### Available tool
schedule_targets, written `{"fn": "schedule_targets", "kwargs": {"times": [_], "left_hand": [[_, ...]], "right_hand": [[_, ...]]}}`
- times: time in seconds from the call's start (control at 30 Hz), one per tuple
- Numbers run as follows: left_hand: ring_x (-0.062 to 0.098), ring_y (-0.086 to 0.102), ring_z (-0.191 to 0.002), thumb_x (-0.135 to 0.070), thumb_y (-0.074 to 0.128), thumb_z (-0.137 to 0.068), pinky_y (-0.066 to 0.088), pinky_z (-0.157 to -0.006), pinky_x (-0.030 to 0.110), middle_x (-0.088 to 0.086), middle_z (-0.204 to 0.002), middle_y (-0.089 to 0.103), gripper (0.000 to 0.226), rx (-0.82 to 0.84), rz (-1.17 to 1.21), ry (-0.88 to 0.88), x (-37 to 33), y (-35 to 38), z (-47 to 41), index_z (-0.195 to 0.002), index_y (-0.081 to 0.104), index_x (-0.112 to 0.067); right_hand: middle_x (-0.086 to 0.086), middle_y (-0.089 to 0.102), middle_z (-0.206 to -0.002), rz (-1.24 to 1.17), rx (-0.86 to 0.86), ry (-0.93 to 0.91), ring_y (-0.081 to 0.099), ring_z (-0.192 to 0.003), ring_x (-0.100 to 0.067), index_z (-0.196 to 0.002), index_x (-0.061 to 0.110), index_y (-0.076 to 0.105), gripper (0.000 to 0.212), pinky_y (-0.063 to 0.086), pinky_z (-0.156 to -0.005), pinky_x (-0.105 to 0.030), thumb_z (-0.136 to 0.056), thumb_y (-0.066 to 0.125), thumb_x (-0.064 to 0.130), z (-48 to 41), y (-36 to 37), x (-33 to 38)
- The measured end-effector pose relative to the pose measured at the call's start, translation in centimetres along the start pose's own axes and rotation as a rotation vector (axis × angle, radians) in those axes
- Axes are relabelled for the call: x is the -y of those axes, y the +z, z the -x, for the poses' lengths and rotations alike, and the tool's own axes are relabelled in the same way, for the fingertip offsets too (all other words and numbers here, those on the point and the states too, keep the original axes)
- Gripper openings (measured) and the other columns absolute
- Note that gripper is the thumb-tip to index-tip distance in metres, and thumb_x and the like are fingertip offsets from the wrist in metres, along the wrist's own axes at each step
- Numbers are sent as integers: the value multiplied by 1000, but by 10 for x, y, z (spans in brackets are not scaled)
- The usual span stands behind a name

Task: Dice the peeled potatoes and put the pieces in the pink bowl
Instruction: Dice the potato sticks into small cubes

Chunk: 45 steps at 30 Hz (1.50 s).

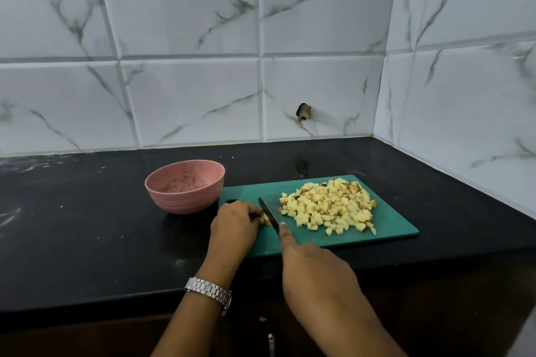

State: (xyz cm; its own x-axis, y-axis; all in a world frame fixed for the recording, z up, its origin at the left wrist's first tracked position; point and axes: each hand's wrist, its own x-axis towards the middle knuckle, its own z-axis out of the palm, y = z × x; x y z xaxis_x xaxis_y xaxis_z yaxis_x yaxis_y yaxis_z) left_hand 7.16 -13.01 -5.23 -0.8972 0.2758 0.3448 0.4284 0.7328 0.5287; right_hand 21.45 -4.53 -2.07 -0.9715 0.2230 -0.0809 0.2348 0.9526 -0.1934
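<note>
A green cutting board [397, 229] lies on the black counter. A heap of diced potato [330, 206] covers its right half. My left hand [235, 223] sits on the board's left part, fingers curled round a small potato piece [265, 221] that is mostly hidden. My right hand [313, 266] grips a knife, index finger stretched along the spine; the dark blade [269, 213] angles down beside the left fingertips. The pink bowl [185, 187] stands just left of the board, holding only bits of residue.
The black counter [87, 226] runs left and right, its front edge near my wrists. Marble-tiled walls close the back and the right side. A silver watch [208, 293] is on my left wrist. A small hole [303, 111] shows in the back tile.
</note>
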Motion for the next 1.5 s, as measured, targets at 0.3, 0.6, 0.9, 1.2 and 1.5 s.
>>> {"fn": "schedule_targets", "kwargs": {"times": [0.3,0.6,0.9,1.2,1.5], "left_hand": [[16,58,-104,-24,63,-89,49,-92,35,-2,-109,68,22,-31,44,24,2,2,7,-110,71,-22],[21,49,-121,-27,42,-97,39,-97,40,0,-132,53,36,58,-209,20,-14,-6,5,-132,51,-30],[24,40,-124,-22,32,-97,34,-99,42,1,-132,43,46,133,-393,68,-14,-2,-1,-139,38,-41],[10,44,-115,-44,54,-91,36,-96,32,-14,-125,48,23,-58,-342,102,-18,-3,18,-107,66,-33],[7,44,-118,-42,56,-91,30,-103,33,-16,-126,53,20,-158,-226,62,-18,3,40,-105,67,-32]], "right_hand": [[-10,54,-133,-71,13,82,55,-117,-26,-158,22,-3,71,42,-78,-36,-102,39,9,-28,2,27],[-1,55,-124,-210,35,-27,58,-96,-11,-157,36,10,57,50,-80,-27,-106,36,27,28,-11,-28],[5,53,-128,-409,-82,-37,50,-69,-3,-155,38,19,49,34,-51,-14,-108,31,34,27,-15,-55],[9,59,-116,-290,-145,-48,57,-87,-5,-154,44,13,52,51,-77,-25,-106,33,38,25,-5,-50],[3,58,-111,-24,-167,-34,54,-85,-12,-154,44,-3,61,47,-72,-29,-107,33,29,23,0,-45]]}}
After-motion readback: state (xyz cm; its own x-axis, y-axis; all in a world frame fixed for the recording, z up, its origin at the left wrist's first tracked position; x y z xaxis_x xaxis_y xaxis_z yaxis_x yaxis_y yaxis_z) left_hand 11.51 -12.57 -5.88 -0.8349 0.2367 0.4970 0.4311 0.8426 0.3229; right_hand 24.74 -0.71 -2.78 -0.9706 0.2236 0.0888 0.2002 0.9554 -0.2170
